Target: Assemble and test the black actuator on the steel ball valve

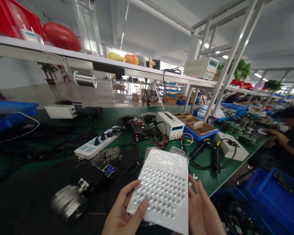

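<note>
A white plastic blister tray [163, 189] with rows of small round pockets is held up in front of me, tilted. My left hand [123, 212] grips its lower left edge, thumb lying on the pockets and fingers behind. My right hand [203, 209] supports the right edge, with its fingers stretched along the tray's side. Under the tray lies a clear plastic bag [173, 150] of small parts on the green bench mat [205, 176].
A white power strip [95, 145], a pile of small metal rings [107, 155], a metal fixture [68, 200], a white power supply [170, 125], a blue tray with cardboard compartments [198, 129], cables and black tools [215, 156] crowd the bench. Another person [286, 137] sits at right. Blue bins [274, 195] stand below.
</note>
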Available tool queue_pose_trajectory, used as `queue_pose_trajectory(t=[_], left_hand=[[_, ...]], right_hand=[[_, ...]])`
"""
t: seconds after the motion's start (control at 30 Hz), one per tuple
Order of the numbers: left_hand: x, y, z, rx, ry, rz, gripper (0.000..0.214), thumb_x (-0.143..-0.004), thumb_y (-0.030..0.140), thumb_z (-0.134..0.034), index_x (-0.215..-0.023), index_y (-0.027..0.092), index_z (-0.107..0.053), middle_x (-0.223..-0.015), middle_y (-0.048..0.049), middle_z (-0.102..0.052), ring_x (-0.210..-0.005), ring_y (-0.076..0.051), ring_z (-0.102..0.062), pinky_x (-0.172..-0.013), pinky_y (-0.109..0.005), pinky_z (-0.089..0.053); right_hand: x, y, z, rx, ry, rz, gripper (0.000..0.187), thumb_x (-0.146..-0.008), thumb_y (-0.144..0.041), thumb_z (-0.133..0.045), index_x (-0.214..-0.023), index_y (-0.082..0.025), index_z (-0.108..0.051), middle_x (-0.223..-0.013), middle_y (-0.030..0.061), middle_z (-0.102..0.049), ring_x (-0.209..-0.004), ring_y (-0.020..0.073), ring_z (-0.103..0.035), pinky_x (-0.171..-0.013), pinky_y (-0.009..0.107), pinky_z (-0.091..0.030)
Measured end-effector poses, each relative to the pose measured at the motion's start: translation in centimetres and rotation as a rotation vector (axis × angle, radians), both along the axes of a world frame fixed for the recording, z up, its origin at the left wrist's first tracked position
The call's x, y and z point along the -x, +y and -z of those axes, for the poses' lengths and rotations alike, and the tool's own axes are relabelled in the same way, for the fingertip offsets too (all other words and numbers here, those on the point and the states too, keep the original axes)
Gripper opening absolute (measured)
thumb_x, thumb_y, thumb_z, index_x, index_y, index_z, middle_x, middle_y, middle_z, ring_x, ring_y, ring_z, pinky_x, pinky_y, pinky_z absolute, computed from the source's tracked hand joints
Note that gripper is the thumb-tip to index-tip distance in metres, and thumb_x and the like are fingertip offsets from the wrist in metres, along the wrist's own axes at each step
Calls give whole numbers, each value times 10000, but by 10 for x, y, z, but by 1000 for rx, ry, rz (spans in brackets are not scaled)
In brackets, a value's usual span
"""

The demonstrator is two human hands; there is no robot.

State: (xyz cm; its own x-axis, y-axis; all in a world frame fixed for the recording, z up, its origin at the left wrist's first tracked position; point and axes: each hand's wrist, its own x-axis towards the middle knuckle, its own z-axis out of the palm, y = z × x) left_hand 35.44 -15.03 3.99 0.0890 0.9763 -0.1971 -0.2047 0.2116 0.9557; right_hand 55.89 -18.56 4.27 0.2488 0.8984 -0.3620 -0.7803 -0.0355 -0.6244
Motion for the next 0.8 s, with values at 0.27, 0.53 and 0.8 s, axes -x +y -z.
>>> queue_pose_trajectory(t=[0.27,0.53,0.8], left_hand=[[61,-43,40,-474,807,-28,375,-871,508,-714,-1178,293,-711,-1417,-44,-599,-1160,-174,-676,-913,-227,-616],[55,-70,47,-1114,955,44,86,-922,319,-690,-952,294,-767,-1123,2,-722,-1084,-167,-561,-983,-296,-418],[50,-71,33,-1119,995,175,123,-918,203,-671,-979,272,-752,-956,-1,-729,-863,-127,-549,-794,-239,-453]], right_hand=[[47,-57,66,201,14,-191,489,-645,-332,-968,-1073,-195,-774,-1109,138,-782,-1006,326,-750,-999,478,-541],[52,-73,62,231,-90,-205,588,-658,-391,-959,-1174,-201,-751,-1171,145,-763,-979,312,-746,-854,407,-598],[53,-84,73,210,-220,-297,574,-713,-428,-924,-1197,-194,-721,-1134,139,-765,-971,290,-733,-845,391,-594]])
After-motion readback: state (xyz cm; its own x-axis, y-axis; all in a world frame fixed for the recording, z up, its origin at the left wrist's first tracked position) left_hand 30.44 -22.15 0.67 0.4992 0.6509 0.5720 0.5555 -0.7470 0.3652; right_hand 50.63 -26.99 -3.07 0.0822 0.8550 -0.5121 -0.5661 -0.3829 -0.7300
